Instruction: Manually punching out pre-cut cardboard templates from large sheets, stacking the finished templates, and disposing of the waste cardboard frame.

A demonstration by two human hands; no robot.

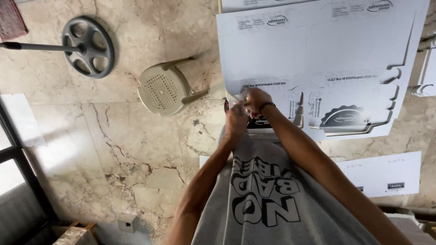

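**A:** Since the floor fills most of the view, start there. What lies on it?

**B:** A marble floor point(136, 149) in beige with dark veins. On it, a stack of flat white cardboard box blanks point(318, 59) with die-cut edges and printed panels. The stack runs off the top edge, so its full extent is hidden. How many sheets it holds I cannot tell.

**A:** Anything else cut off?

**B:** A second white sheet point(386, 174) lower right, partly behind the right forearm. A dark window frame point(18, 181) at the left edge shows only in part.

**A:** The smaller things?

**B:** A beige plastic stool point(164, 88) seen from above, just beside the stack's near corner. A grey round base point(88, 46) with a pole running off left, well apart from the hands.

**A:** And the hands?

**B:** Both meet at the near edge of the top blank. The left hand point(237, 121) and right hand point(256, 100) are pressed close together, fingers curled onto the cardboard's edge. They seem to pinch it, but the fingertips overlap and blur, so the exact grip is unclear. A dark band circles the right wrist. The person's grey printed shirt point(263, 204) hides the floor beneath.
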